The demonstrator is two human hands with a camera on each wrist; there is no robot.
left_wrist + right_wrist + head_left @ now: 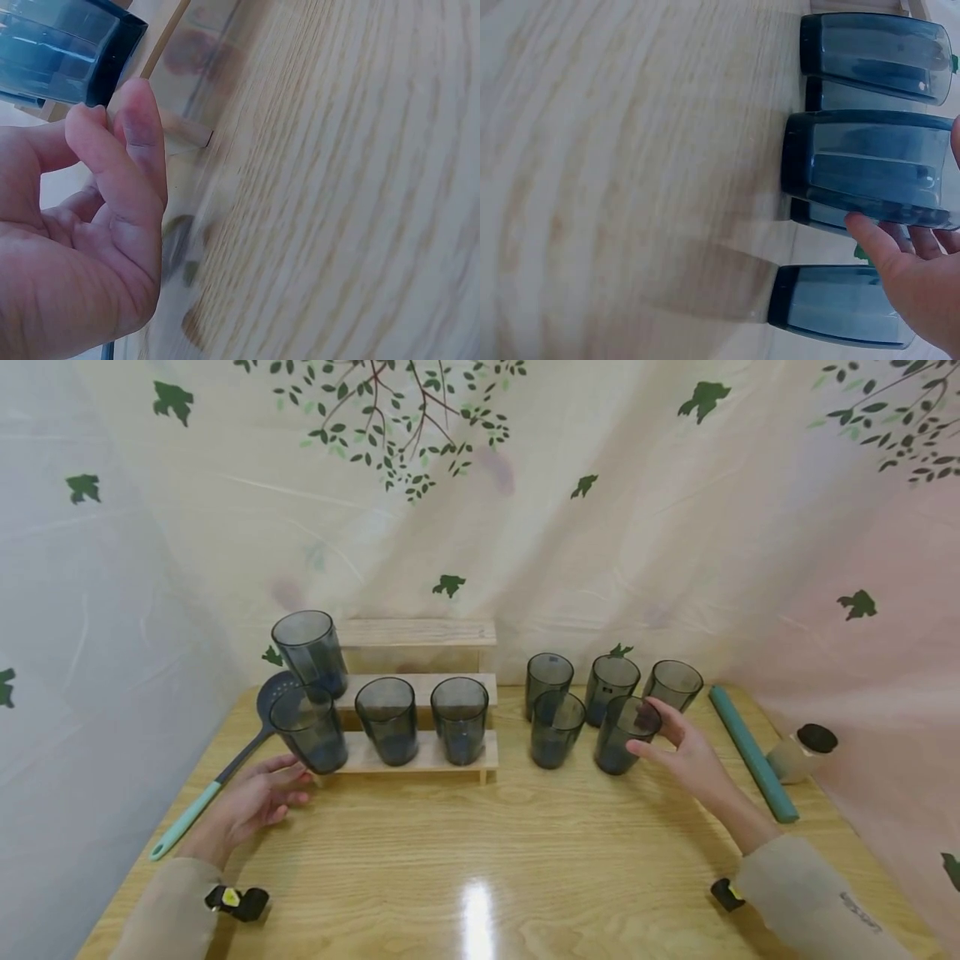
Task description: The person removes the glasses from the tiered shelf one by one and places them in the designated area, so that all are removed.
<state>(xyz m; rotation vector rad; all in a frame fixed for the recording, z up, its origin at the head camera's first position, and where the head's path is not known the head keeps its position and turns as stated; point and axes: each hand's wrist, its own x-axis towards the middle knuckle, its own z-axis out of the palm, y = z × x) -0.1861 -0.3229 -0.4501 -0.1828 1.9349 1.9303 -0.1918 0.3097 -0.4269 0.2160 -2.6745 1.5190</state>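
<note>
My right hand (686, 758) holds a dark, see-through drinking glass (621, 745), thumb on the near side and fingers round the far side; in the right wrist view this glass (870, 161) stands upright. My left hand (258, 797), fingers loosely bent, is by the base of a similar glass (311, 735) at the left end of the wooden rack's (420, 632) lowest step. Two more glasses line that step, including a middle one (387, 722) and a right one (460, 722). Another glass (311, 652) stands one step higher, on the left.
Several more glasses stand right of the rack, one (557, 731) beside the held glass and three behind, including a far-right one (675, 683). A slotted ladle (243, 752) lies at the left. A green rod (753, 752) and a black-lidded jar (802, 753) are at the right. A printed curtain (600, 543) hangs behind.
</note>
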